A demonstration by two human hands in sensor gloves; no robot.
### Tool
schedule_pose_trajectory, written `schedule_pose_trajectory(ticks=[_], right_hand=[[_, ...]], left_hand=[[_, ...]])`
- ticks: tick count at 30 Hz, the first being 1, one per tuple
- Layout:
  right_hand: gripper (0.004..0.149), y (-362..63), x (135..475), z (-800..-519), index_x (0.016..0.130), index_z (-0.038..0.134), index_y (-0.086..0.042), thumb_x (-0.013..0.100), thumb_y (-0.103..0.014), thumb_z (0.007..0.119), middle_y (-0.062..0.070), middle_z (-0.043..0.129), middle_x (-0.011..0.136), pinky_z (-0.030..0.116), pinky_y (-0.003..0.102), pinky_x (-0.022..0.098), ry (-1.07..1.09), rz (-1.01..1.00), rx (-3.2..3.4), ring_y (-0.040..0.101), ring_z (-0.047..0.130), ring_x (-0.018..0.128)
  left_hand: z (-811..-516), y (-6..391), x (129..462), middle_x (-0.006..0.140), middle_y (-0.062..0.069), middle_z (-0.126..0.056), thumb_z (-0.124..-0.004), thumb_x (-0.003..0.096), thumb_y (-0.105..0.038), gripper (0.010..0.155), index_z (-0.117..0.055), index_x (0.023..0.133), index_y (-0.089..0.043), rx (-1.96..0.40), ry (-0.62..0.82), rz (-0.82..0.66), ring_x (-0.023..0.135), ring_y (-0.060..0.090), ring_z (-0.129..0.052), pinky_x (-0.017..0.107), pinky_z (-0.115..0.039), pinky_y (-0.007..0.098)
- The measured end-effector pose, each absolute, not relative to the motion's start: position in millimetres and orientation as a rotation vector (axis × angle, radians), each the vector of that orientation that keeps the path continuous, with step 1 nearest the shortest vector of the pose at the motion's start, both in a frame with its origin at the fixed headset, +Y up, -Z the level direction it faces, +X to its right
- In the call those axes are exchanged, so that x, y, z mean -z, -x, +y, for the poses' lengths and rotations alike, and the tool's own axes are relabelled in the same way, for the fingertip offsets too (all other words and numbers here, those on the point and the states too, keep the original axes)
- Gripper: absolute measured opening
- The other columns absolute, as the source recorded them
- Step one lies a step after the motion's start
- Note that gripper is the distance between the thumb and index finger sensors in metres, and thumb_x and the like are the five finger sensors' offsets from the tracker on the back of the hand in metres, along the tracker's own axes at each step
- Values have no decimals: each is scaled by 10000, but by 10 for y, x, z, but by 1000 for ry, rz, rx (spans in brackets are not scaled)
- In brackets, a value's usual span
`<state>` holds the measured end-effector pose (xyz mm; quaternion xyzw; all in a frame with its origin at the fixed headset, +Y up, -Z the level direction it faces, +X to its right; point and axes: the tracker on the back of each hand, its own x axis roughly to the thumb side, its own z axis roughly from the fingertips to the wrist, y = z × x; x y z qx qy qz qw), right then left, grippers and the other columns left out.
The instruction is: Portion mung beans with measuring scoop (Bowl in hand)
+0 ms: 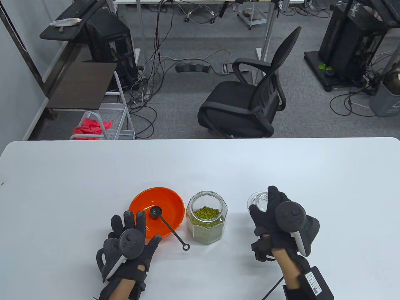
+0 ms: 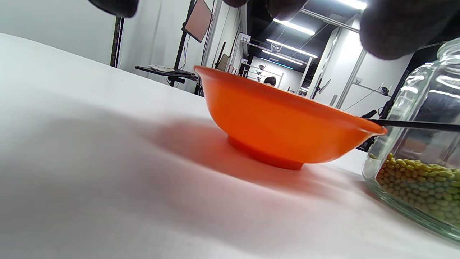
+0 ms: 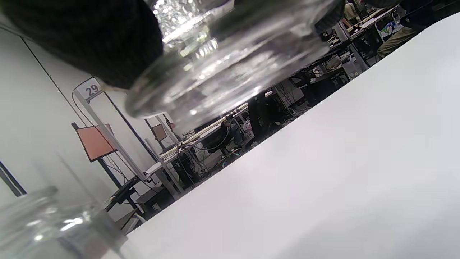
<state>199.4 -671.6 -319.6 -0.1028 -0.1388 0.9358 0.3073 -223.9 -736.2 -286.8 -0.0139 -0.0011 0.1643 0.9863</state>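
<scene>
A: From the table view, our right hand (image 1: 275, 215) holds the glass lid (image 1: 257, 201) above the table (image 1: 281, 162). Our left hand (image 1: 129, 240) lies spread and holds nothing, at the near rim of the orange bowl (image 1: 170, 203).

B: The black measuring scoop (image 1: 167, 223) leans in the bowl, and the jar of mung beans (image 1: 207, 222) stands just beside, uncovered.

A: From the left wrist view, the bowl (image 2: 284, 124) stands flat.

B: From the right wrist view, only the lid (image 3: 222, 68) is near. We should put it down well apart, then lift the bowl level, so the scoop does not slide out.
</scene>
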Motion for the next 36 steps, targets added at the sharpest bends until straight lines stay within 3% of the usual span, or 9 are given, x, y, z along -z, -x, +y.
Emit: schedule_pose_trajectory(ticks=[16,36], right_hand=[[833,-2389,3190,-7278,989,576,-63,343,-392,986,297,570,967,453,790,613,516,-249,-2485,567,608,912],[843,-2461,3271,-7528,987,552,-54,338,-336,1010,298,541,976,448,781,625,592,-10,-2552,576,585,936]], left_hand=[[-7358,2222,2865,1135,85,-109,-615,494,-699,872,-209,1148,-290,-322,26,-11,1053,581,-139,713,-416,744],[-7359,2210,2861,1133,85,-105,-613,496,-698,874,-201,1148,-287,-326,28,-13,1051,583,-137,712,-415,743]])
